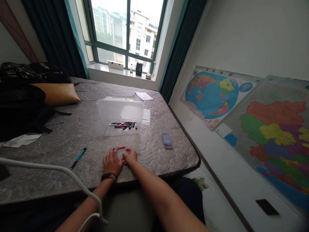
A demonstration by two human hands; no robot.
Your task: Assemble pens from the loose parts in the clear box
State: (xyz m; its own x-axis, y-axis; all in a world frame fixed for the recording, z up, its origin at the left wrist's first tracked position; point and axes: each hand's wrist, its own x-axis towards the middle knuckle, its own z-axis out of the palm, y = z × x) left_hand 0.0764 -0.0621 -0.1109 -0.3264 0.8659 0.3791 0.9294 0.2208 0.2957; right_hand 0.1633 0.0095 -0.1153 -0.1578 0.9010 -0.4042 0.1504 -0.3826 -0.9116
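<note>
My left hand lies palm down on the mattress, its fingers stretched forward and slightly apart, a dark band on the wrist. Just beyond its fingertips is a red pen; whether they touch cannot be made out. Beside it, my right hand has curled fingers meeting the left thumb, and anything between them is hidden. In front of both hands stands a clear plastic box with several red, black and teal pens in it. A teal and black pen lies apart on the left.
White papers and another sheet lie behind the box. A greyish-purple object is on the right of the mattress. A black bag and tan cushion sit left. A white curved tube crosses the lower left.
</note>
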